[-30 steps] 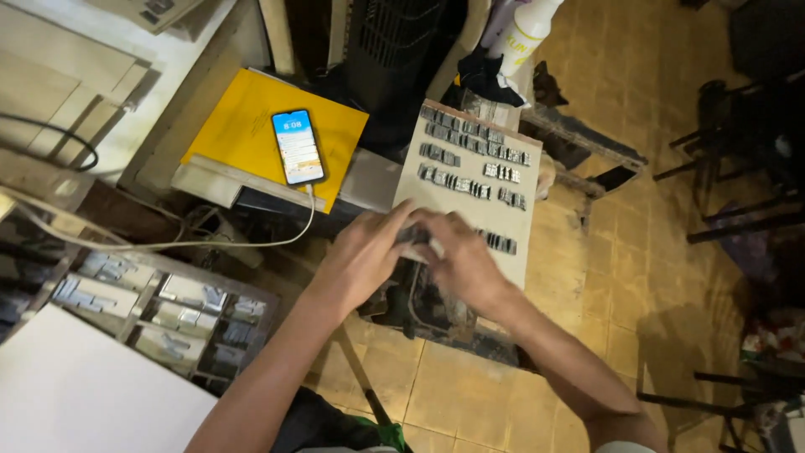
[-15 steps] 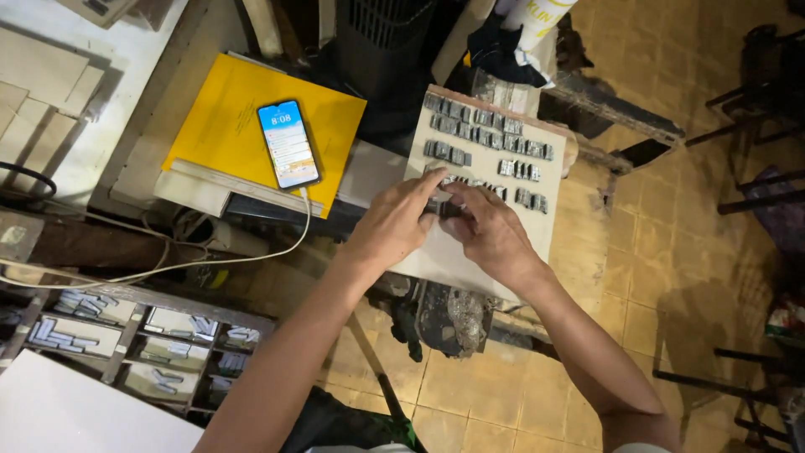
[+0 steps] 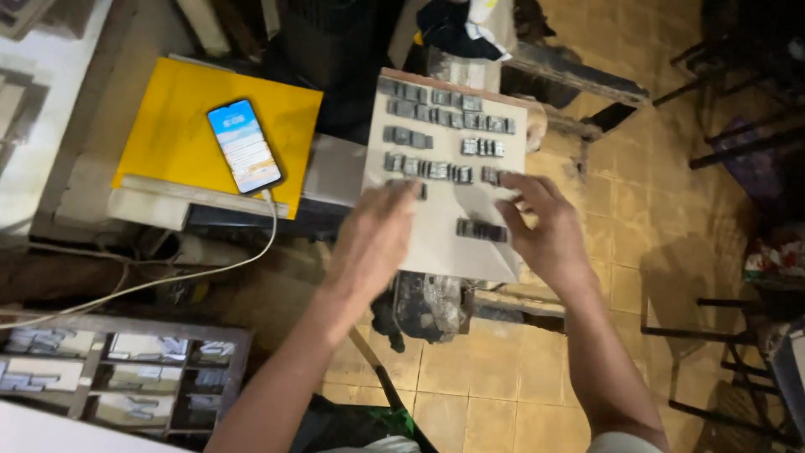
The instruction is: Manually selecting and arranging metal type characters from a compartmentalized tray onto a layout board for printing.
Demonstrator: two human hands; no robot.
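A pale board (image 3: 436,243) lies in front of me with several rows of small grey metal type blocks (image 3: 443,117) set on it. A short separate row of blocks (image 3: 481,230) sits lower on the board, between my hands. My left hand (image 3: 373,239) hovers over the board's left part, fingers apart, its fingertips at a row of blocks. My right hand (image 3: 543,228) is spread over the board's right edge, fingers apart, just beside the short row. Neither hand grips anything.
A smartphone (image 3: 244,146) with its screen lit lies on a yellow sheet (image 3: 176,134) at the left, a white cable (image 3: 168,277) running from it. A compartment tray of metal type (image 3: 126,369) stands at lower left. Dark chair frames (image 3: 738,109) stand on the tiled floor at right.
My hands were pressed together over the blocks at the board's middle; now they have drawn apart and opened, leaving a short row of blocks lying between them. The camera has shifted closer.
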